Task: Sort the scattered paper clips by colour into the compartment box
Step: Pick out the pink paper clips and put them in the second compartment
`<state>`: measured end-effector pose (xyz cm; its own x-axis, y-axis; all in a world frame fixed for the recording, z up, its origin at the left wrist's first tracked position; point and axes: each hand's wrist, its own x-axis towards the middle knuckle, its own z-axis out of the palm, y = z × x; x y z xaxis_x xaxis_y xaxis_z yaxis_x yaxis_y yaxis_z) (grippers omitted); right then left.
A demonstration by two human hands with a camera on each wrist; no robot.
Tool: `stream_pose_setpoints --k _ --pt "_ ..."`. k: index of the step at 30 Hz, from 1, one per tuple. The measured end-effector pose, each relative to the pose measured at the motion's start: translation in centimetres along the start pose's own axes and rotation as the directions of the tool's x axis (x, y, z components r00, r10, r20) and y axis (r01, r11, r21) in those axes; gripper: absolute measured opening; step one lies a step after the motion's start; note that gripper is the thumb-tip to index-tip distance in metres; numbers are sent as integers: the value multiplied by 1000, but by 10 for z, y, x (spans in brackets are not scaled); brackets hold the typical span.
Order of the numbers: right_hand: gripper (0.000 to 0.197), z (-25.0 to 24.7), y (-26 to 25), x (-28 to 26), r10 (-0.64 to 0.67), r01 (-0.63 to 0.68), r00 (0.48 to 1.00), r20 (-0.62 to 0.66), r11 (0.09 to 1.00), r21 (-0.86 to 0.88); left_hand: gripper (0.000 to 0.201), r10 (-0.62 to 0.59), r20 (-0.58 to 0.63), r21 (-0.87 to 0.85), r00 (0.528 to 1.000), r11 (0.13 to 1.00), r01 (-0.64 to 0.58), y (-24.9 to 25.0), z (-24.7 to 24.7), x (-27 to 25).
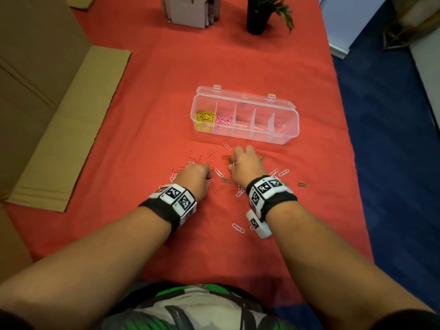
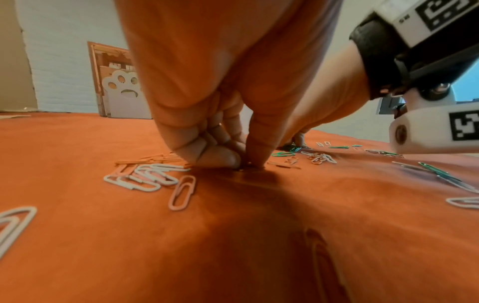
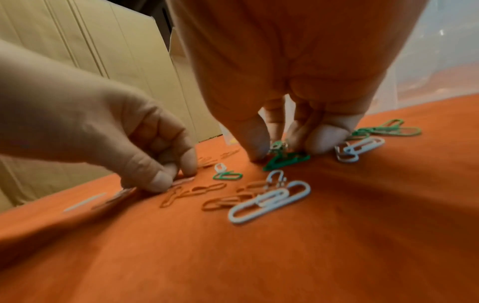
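Note:
A clear compartment box lies open on the red cloth, with yellow clips in its leftmost cell and pink clips in the cell beside it. The other cells look empty. Loose white, green and orange clips lie scattered in front of the box. My left hand pinches down onto an orange clip on the cloth. My right hand pinches a small bunch of green clips just off the cloth.
A large cardboard box and a flat cardboard sheet line the left side. A black plant pot and a paper holder stand at the far end. The table's right edge drops to blue floor.

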<state>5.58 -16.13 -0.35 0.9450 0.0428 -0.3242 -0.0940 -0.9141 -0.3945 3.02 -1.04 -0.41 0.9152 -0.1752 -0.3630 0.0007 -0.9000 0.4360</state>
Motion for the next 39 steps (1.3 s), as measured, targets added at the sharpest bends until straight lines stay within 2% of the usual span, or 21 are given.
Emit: stream_pose_setpoints --k 2,7,11,14,16,19,21,22,23,24,25,26,27,29,31,33,35,37,39 --pt "17 -2 2 0 -21 21 1000 -7 999 27 21 17 8 25 1000 1000 -17 -2 0 1" --pt "12 -19 20 -3 60 -59 998 -12 995 85 18 78 -28 134 997 988 -74 -6 -1 1" --pt "30 -28 34 -8 107 -97 993 -43 976 196 21 86 7 220 996 972 -85 -3 0 2" --pt "33 -31 39 -11 125 -91 988 -88 942 324 21 86 15 213 996 973 -87 -2 1 2" --pt "31 -31 42 -10 156 -102 985 -75 871 480 15 88 -4 136 996 987 -87 0 -2 2" --pt "28 -34 46 -13 241 -168 971 0 676 718 11 25 -140 -130 990 991 -43 2 -8 6" --pt "31 -39 50 -17 271 -189 962 16 626 757 18 -22 -111 -295 994 955 -12 7 -14 12" --pt "32 -41 54 -20 278 -194 961 17 627 754 17 -55 -58 -403 997 915 27 10 -16 17" --pt "32 -43 57 -22 285 -202 958 19 629 751 20 -106 1 -547 994 833 90 15 -19 22" --pt "32 -45 62 -24 294 -212 956 22 633 745 26 -169 69 -696 983 698 169 20 -21 25" --pt "31 -46 66 -26 301 -222 953 27 634 741 30 -223 134 -817 966 527 235 26 -23 28" --pt "30 -47 70 -28 305 -232 952 34 642 730 31 -256 176 -882 951 387 267 32 -26 29" --pt "29 -48 75 -30 306 -244 951 45 656 715 30 -269 205 -914 941 292 282 36 -28 30" --pt "28 -48 84 -34 313 -265 948 55 682 681 28 -255 254 -931 933 196 307 42 -30 33" --pt "29 -49 93 -39 343 -272 939 24 699 661 28 -248 280 -932 927 162 325 46 -31 39" --pt "31 -49 100 -44 372 -285 928 -2 714 640 28 -222 284 -927 933 185 327 49 -29 45" --pt "24 -48 107 -50 376 -302 926 -20 772 559 31 -194 284 -907 939 262 329 50 -24 52" --pt "14 -46 114 -55 377 -339 926 -33 866 368 37 -200 249 -866 948 392 310 50 -19 60" --pt "15 -43 120 -59 375 -359 925 -51 912 199 35 -215 131 -746 968 622 239 50 -20 64"
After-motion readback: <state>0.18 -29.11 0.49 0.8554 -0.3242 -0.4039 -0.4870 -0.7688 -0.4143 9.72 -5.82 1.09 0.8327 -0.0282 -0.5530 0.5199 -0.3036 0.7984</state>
